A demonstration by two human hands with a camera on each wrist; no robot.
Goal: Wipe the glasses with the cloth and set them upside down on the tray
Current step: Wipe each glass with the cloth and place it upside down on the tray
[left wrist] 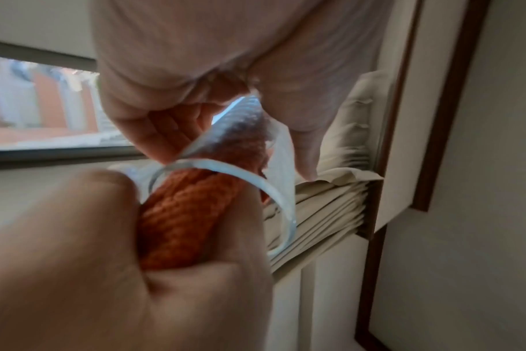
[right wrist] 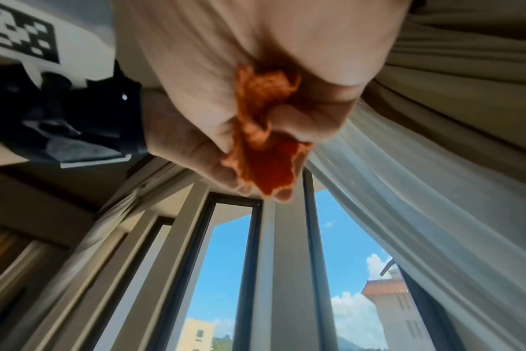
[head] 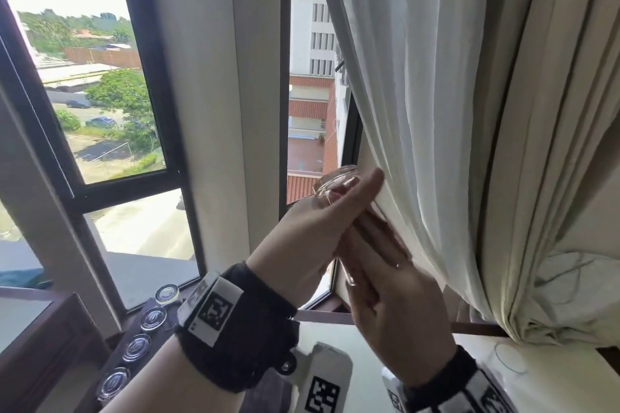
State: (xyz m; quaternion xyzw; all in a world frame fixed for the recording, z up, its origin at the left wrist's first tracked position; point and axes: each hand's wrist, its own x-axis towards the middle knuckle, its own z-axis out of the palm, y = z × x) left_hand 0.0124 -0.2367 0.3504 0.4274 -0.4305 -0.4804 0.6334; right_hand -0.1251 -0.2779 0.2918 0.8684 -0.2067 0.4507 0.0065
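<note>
We log the cloth [left wrist: 177, 220] as orange with a woven texture and the glass [head: 335, 184] as clear. Wristbands [head: 235, 329] are black with black-and-white square markers; curtain [head: 436, 94] white, window frames [head: 157, 77] dark.

Support: dark wooden ledge [head: 50, 355] under the window, bottom left of the head view.
On it: row of four clear glasses [head: 134, 347], bases up, running from near the lower edge toward the window frame.
Spacing: each just beside the next, in one line.
Second surface: pale tabletop [head: 543, 389] at lower right, below the bunched curtain.
On it: faint round outline [head: 511, 358], too dim to identify.
</note>
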